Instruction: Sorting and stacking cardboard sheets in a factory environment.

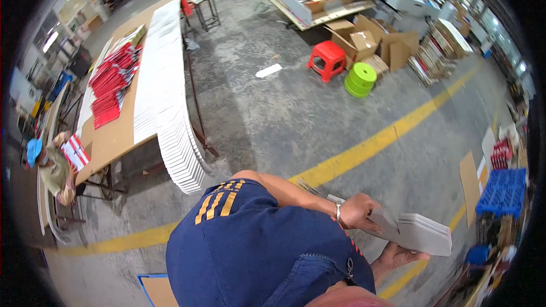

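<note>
A small stack of pale grey-white flat sheets [426, 236] sits tilted in front of me, at the lower right of the view. My right hand [397, 254] grips the stack from below, its fingers partly hidden under it. My left hand [359, 212], with a bracelet or watch at the wrist, closes on a darker grey flat piece [384, 225] at the stack's near left end. Whether that piece is part of the stack I cannot tell.
At left, a long table [116, 133] bears fanned white sheets [165, 68] and a pile of red-and-white packets [114, 85]. A seated person [57, 170] holds a similar packet. Red stool [327, 59], green stool [360, 79], cardboard boxes [358, 40] and blue crate [501, 193] stand around.
</note>
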A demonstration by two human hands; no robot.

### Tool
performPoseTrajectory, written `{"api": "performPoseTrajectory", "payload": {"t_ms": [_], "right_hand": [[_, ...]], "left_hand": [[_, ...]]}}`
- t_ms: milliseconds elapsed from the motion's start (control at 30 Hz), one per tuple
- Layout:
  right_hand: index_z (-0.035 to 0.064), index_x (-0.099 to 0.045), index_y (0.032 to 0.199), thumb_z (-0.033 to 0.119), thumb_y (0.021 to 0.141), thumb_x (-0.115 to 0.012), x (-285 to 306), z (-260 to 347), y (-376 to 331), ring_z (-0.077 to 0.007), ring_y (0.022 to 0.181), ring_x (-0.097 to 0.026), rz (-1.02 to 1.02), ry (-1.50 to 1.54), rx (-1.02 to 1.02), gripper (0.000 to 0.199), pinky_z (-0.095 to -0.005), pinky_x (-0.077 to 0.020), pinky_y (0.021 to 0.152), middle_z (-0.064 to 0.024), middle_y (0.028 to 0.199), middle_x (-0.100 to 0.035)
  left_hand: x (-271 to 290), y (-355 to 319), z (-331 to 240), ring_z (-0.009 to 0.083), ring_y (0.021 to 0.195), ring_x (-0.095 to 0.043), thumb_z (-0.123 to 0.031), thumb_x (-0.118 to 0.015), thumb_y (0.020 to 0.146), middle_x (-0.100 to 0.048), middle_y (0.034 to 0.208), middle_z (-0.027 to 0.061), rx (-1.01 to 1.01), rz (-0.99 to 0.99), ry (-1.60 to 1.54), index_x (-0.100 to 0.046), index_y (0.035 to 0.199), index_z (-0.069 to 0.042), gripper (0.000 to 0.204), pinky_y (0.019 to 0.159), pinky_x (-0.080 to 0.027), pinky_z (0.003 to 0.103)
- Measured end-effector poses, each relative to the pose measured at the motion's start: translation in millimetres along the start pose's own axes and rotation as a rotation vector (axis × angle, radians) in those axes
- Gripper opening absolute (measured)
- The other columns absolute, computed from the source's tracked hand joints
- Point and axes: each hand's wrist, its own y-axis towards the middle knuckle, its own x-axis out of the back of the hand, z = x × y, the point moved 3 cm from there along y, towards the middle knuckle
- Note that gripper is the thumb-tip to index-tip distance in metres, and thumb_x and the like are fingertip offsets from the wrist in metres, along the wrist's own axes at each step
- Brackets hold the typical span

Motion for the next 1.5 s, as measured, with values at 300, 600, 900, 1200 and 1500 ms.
{"api": "performPoseTrajectory", "payload": {"t_ms": [300,600,900,1200,1500], "right_hand": [[0.0136,-0.026,0.143,0.062,0.077,-0.056,-32.1,-117.8,175.2,-0.0271,0.125,-0.04,0.081,-0.123,-0.256,0.087,-0.0552,-0.0342,0.101,-0.0055,0.139,-0.039],[0.0159,-0.038,0.136,0.062,0.079,-0.057,-85.7,-262.5,304.0,-0.0255,0.122,-0.042,0.366,-0.136,-0.688,0.076,-0.0465,-0.0297,0.105,-0.0049,0.134,-0.045],[0.0116,-0.036,0.137,0.058,0.082,-0.055,-134.4,-439.1,336.9,-0.0239,0.121,-0.042,0.406,-0.267,-0.946,0.074,-0.043,-0.031,0.104,-0.0056,0.133,-0.045],[0.0109,-0.031,0.14,0.053,0.09,-0.045,-264.7,-620.0,395.5,-0.0231,0.126,-0.037,0.453,-0.31,-0.89,0.067,-0.0414,-0.0275,0.107,-0.005,0.138,-0.04],[0.009,-0.041,0.133,0.056,0.092,-0.04,-139.3,-820.2,610.7,-0.024,0.122,-0.04,0.389,-0.818,-0.562,0.062,-0.0429,-0.0285,0.104,-0.0092,0.133,-0.043]], "left_hand": [[90.0,88.8,54.2,0.0293,0.074,-0.063,-0.028,-0.077,0.072,-0.065,0.083,0.0112,-0.055,-0.27,0.25,-0.064,0.09,-0.005,0.032,0.063,-0.048,0.034],[163.3,137.7,107.6,0.0167,0.083,-0.066,-0.019,-0.076,0.075,-0.069,0.093,0.0097,0.109,-0.714,0.029,-0.065,0.102,-0.002,0.034,0.073,-0.051,0.029],[294.3,132.7,166.2,0.0206,0.081,-0.065,-0.024,-0.073,0.078,-0.067,0.09,0.0121,0.185,-0.792,0.185,-0.064,0.101,-0.001,0.033,0.074,-0.049,0.032],[486.5,165.2,186.9,0.0085,0.064,-0.053,-0.027,-0.067,0.083,-0.061,0.069,0.0061,0.121,-0.934,-0.049,-0.064,0.1,-0.002,0.03,0.059,-0.046,0.029],[719.5,206.4,160.8,0.016,0.083,-0.063,-0.024,-0.068,0.081,-0.068,0.092,0.0147,0.04,-1.085,0.009,-0.061,0.104,0.003,0.036,0.076,-0.049,0.032]]}}
